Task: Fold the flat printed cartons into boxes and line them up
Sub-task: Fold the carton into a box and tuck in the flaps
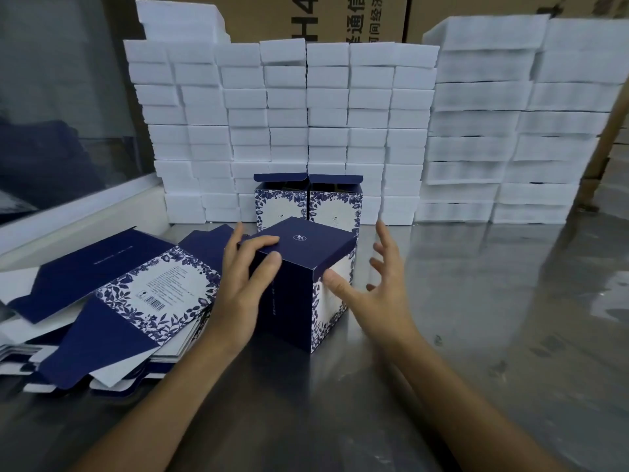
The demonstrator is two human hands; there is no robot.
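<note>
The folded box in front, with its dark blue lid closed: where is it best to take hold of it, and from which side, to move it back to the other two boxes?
Probably by its two opposite upright walls, one hand from the left and one from the right. The folded box stands upright and its lid is only tucked, so pinching the lid may open it. The left hand already holds the left top edge; the right hand is open beside the right wall.

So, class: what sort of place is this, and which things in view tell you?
Probably a packing workshop: white foam blocks stacked high, a pile of flat cartons on a steel table, and shipping cartons behind.
</note>
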